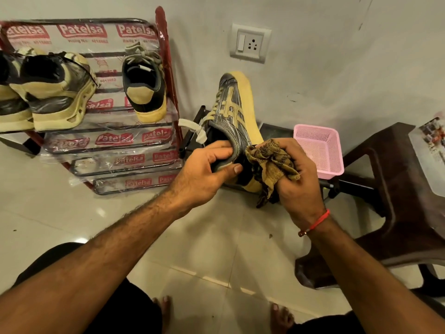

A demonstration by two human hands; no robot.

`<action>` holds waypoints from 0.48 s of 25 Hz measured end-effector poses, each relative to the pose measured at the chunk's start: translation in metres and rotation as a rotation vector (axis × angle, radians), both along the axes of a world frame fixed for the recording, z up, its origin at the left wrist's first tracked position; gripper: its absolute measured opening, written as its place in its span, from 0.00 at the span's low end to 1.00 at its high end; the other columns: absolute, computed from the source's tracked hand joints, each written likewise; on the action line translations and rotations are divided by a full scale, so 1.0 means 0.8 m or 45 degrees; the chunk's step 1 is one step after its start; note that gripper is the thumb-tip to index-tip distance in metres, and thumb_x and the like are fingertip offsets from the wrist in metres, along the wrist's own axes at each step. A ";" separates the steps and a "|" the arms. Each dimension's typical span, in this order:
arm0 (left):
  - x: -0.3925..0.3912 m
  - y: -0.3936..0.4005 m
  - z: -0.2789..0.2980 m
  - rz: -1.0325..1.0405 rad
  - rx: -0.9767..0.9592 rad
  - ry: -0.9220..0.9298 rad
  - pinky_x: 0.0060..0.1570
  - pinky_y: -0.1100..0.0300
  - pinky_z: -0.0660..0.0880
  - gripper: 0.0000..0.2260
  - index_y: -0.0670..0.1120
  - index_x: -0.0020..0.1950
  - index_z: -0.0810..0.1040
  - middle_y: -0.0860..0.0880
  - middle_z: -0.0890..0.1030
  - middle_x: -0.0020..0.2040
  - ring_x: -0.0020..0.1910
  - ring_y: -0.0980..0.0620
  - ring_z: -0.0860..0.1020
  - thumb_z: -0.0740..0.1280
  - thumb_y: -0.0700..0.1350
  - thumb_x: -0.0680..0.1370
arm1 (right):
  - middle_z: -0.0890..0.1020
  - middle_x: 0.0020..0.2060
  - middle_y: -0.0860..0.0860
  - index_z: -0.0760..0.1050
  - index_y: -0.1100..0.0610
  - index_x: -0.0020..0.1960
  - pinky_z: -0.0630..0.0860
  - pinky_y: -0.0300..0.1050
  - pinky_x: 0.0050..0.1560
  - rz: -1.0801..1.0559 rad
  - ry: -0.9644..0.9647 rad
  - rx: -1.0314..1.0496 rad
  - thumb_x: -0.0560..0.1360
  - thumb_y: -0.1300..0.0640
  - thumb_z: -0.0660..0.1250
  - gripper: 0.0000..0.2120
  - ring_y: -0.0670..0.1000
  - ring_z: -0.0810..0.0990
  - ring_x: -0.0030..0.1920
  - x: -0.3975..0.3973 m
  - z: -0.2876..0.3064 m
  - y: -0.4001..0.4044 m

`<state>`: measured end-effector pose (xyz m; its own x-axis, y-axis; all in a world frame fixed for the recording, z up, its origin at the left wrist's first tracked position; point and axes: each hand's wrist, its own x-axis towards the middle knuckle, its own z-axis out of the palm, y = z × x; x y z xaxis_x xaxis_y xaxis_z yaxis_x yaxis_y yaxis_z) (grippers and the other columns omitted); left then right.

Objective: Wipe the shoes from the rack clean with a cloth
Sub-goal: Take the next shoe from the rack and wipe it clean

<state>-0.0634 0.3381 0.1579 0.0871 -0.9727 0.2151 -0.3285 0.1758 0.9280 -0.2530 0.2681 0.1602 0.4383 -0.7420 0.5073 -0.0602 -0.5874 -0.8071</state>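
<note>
Left hand (212, 165) pinching the sneaker (234, 116) by its heel collar. Right hand (297, 179), just beside it, clutches a bunched cloth (269, 162) against the shoe's side.

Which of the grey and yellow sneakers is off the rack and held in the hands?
The grey sneaker with yellow stripes, toe up beside the red metal rack: the left hand grips its heel. The other sneakers sit on the top shelf.
</note>
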 end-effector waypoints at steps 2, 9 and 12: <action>-0.001 0.003 0.001 -0.041 -0.026 -0.030 0.67 0.44 0.76 0.15 0.38 0.63 0.82 0.47 0.81 0.63 0.65 0.50 0.79 0.69 0.41 0.78 | 0.79 0.50 0.58 0.79 0.65 0.55 0.76 0.52 0.54 0.028 0.036 -0.079 0.73 0.65 0.71 0.11 0.56 0.78 0.52 0.000 0.003 0.003; -0.010 0.006 0.023 0.040 0.659 0.885 0.64 0.47 0.77 0.25 0.53 0.68 0.79 0.50 0.85 0.60 0.61 0.50 0.83 0.58 0.66 0.79 | 0.77 0.56 0.53 0.80 0.58 0.57 0.75 0.49 0.58 0.109 0.255 -0.275 0.70 0.59 0.77 0.17 0.56 0.76 0.57 0.009 -0.017 0.035; 0.001 -0.003 -0.002 0.370 0.671 0.610 0.65 0.46 0.76 0.24 0.53 0.64 0.81 0.53 0.86 0.57 0.58 0.52 0.84 0.56 0.67 0.82 | 0.76 0.60 0.50 0.79 0.54 0.61 0.74 0.47 0.60 0.202 0.446 -0.263 0.71 0.58 0.75 0.19 0.53 0.73 0.61 0.019 -0.033 0.049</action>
